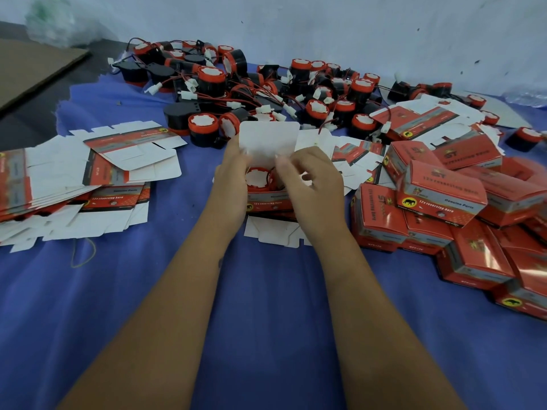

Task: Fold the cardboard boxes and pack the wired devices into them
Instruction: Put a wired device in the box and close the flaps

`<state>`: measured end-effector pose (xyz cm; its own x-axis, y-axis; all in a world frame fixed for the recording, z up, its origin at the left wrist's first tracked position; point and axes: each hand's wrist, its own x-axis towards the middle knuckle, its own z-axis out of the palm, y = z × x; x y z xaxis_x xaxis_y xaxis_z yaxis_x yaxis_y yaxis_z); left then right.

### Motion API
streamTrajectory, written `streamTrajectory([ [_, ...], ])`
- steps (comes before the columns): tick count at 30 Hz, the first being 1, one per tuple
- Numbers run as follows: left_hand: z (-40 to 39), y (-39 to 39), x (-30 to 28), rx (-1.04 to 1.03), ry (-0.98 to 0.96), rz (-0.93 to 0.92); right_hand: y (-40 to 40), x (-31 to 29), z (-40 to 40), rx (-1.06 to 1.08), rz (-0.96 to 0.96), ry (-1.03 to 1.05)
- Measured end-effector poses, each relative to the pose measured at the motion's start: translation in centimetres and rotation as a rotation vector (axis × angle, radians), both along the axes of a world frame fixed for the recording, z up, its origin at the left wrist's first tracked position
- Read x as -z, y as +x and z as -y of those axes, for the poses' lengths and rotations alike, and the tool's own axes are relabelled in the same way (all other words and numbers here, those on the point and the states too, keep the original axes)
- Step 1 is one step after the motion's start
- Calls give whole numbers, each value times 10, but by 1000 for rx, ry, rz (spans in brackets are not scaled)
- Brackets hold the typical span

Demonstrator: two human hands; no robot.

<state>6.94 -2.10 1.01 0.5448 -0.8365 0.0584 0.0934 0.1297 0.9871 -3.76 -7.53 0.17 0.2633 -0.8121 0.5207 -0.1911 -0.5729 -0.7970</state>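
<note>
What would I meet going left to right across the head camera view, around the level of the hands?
Stack of flat unfolded boxes → left hand → open box with a device inside → right hand → pile of closed red boxes.

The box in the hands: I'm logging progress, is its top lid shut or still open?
Open. The white lid flap stands up above the box, and a red-faced device shows inside.

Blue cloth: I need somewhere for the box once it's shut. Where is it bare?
The blue cloth is bare near the person, between flat blanks on the left and packed boxes on the right. Beyond, the loose devices crowd it.
</note>
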Motion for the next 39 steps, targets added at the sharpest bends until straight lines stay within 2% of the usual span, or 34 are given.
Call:
streamTrajectory([
  [3, -1, 4, 1, 55, -66, 15, 0, 1, 4, -51, 41, 117],
  [6, 0, 8, 3, 85, -96, 9, 1, 4, 6, -48, -79, 40],
  [10, 1, 12, 7, 121, -103, 53, 2, 3, 8, -46, -151, 65],
  [15, 1, 13, 13, 112, -48, 205, 3, 2, 4, -42, -78, 179],
  [17, 1, 13, 14, 87, -43, 234, 3, 3, 2, -22, 8, 237],
  [19, 1, 14, 16, 70, -64, 234, 1, 2, 1, -64, 52, 202],
  [21, 1, 14, 16, 48, -94, 245, -1, 2, 3, -132, 14, 138],
  [23, 0, 16, 16, 46, -121, 221, -1, 3, 5, -142, 17, 149],
  [26, -2, 19, 14, 87, -94, 196, -6, 4, 8, -146, 62, 273],
  [30, -4, 29, 11, 119, -76, -106, -14, 2, 6, -233, 117, 393],
  [33, -6, 27, 11, 172, -107, -178, -18, 1, 4, -362, 115, 436],
  [37, -5, 23, 13, 190, 25, 129, -20, 1, 5, -372, -75, 359],
  [39, -5, 24, 13, 215, 56, 170, -19, 2, 6, -360, -138, 322],
])
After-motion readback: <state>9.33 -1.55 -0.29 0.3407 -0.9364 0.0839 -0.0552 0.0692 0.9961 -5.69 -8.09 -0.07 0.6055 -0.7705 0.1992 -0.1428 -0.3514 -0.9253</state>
